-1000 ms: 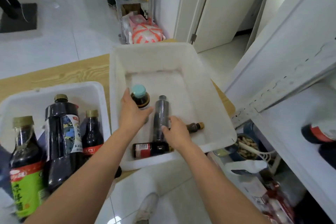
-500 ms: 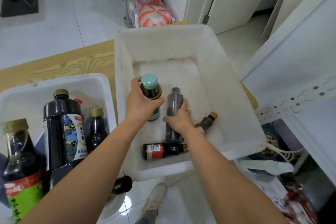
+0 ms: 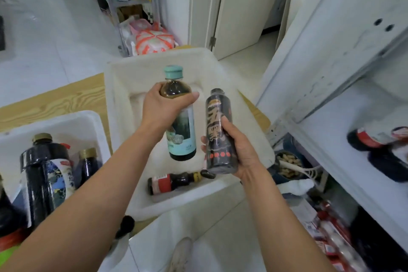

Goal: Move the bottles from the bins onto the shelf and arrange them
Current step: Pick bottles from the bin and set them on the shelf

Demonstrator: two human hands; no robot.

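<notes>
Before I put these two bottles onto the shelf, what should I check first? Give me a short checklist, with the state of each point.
1. Left hand grips the teal-capped bottle: ok.
2. Right hand grips the black bottle: ok.
3. Bare room on the shelf beside the dark bottles there: ok.
4. White bin emptied: not ok, a red-labelled bottle lies inside.
5. Caps tight: cannot tell.

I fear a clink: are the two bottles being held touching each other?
Apart. The head view shows a strip of white bin between the teal-capped bottle and the black bottle.
</notes>
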